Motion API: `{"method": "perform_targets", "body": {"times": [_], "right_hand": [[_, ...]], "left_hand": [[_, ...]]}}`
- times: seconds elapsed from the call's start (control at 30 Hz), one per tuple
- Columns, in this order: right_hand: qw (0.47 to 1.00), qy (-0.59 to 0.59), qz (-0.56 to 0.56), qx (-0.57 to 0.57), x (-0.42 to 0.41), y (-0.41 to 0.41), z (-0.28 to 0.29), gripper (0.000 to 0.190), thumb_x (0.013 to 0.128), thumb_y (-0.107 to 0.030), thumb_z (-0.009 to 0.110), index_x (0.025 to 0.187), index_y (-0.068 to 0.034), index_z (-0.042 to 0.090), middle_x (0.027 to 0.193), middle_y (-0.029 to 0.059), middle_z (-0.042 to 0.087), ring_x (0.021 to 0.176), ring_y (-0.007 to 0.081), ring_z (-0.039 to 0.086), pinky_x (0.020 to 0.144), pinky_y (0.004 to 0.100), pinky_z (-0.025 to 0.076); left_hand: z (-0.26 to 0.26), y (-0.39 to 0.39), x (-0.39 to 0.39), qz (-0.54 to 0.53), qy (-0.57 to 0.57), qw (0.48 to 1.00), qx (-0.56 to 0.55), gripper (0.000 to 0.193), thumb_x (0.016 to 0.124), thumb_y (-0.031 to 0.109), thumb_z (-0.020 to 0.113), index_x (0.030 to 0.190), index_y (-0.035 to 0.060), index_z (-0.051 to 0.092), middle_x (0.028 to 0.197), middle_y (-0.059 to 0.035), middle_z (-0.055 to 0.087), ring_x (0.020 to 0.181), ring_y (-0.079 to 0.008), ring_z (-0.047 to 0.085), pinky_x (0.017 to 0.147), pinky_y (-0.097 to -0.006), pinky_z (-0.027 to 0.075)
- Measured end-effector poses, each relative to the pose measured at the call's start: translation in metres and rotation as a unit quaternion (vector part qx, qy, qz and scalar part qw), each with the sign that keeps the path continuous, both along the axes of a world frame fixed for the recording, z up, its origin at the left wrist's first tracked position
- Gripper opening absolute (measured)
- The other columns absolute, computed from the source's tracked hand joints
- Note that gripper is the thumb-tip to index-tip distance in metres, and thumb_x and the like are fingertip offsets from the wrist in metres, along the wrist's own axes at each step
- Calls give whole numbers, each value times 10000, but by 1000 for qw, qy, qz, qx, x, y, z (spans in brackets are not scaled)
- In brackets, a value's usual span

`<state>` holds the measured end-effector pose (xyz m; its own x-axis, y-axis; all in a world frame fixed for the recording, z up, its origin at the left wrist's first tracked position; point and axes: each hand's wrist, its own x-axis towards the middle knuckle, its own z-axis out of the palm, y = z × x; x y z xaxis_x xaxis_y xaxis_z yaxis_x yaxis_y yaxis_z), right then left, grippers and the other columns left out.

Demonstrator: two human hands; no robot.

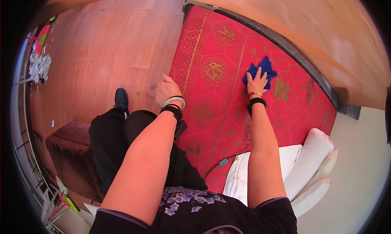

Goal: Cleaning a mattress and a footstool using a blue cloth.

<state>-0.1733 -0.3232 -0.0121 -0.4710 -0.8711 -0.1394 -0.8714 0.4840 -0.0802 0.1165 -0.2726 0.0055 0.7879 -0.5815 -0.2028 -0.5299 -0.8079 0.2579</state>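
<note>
My right hand (257, 82) lies with spread fingers on a crumpled blue cloth (266, 65), pressing it against a red, gold-patterned padded surface (226, 102) that looks like a mattress. Beaded and black bands circle that wrist. My left hand (168, 91) is at the surface's left edge, its back towards me and its fingers curled out of sight. Whether it grips the edge is hidden. A pale bangle and black bands are on the left wrist.
White pillows (311, 160) and a folded white cloth (239, 176) lie at lower right. A dark cable bears a teal binder clip (223, 162). Dark grey trim (290, 49) borders the far side. A brown upholstered stool (71, 154) stands left on the wooden floor (122, 44), with crumpled litter (39, 64) beyond.
</note>
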Motion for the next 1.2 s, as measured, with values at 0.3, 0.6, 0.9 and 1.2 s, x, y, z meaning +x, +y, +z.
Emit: {"method": "perform_targets", "body": {"times": [0.3, 0.6, 0.9, 1.2], "right_hand": [[983, -13, 184, -9, 100, -38, 12, 697, 775, -536, 510, 1358, -240, 267, 1430, 128, 178, 1300, 375, 173, 927, 681, 176], [933, -53, 355, -34, 185, -48, 20, 676, 752, -478, 573, 1336, -250, 320, 1426, 99, 200, 1302, 357, 173, 963, 652, 152], [922, -59, 380, -48, 162, -71, 17, 649, 745, -491, 571, 1317, -274, 355, 1430, 63, 202, 1316, 303, 169, 973, 643, 148], [980, -27, 197, -17, 54, -82, 8, 708, 760, -558, 517, 1356, -275, 262, 1450, 68, 144, 1333, 297, 118, 962, 651, 166]], "left_hand": [[0, 0, -1, -2, -12, 1000, 1, 473, 884, 328, 356, 645, 28, 633, 669, -154, 620, 612, -322, 612, 543, -420, 489], [-5, 0, 0, 5, -23, 1000, -9, 467, 884, 319, 365, 640, 21, 628, 673, -156, 618, 608, -321, 608, 541, -411, 490], [-3, 1, -1, -13, -27, 999, -21, 467, 887, 315, 364, 645, 17, 629, 660, -156, 611, 608, -320, 604, 544, -414, 489], [0, 1, 1, -15, 13, 1000, 11, 493, 896, 321, 327, 668, 12, 637, 694, -171, 623, 641, -325, 614, 564, -420, 495]]}}
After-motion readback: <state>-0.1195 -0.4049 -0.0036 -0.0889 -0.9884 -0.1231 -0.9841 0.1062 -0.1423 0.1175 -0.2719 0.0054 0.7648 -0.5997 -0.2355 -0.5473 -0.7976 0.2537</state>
